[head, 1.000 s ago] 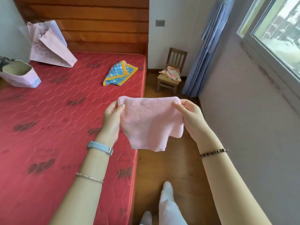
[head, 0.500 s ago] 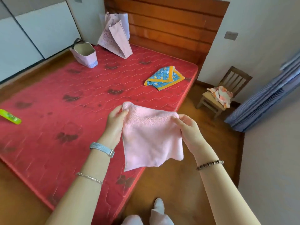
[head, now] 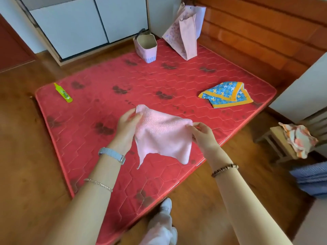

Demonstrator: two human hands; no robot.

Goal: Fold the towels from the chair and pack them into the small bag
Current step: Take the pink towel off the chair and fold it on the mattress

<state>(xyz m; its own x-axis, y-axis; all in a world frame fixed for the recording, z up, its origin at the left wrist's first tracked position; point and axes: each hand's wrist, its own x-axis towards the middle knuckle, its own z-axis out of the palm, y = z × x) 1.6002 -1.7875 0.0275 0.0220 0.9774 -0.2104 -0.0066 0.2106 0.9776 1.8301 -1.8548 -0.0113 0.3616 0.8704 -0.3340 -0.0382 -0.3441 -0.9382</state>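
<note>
A pink towel (head: 163, 137) hangs over the red mattress (head: 109, 85), held up by its two top corners. My left hand (head: 126, 127) pinches the left corner and my right hand (head: 203, 135) pinches the right one. A blue and orange towel (head: 225, 94) lies folded on the mattress at the right. One orange-patterned towel (head: 299, 140) lies crumpled on the wooden chair (head: 276, 138) at the far right. The small pink bag (head: 146, 45) stands open at the mattress's far edge.
A taller pink paper bag (head: 185, 30) stands beside the small one, against the wooden headboard (head: 256, 32). A green-yellow bottle (head: 63, 92) lies near the mattress's left corner. White cabinets (head: 85, 23) line the back wall. Blue curtain fabric (head: 309, 177) sits at the right.
My view has swung left from the chair toward the mattress. Both hands have carried the pink towel over the mattress, keeping hold of its top corners.
</note>
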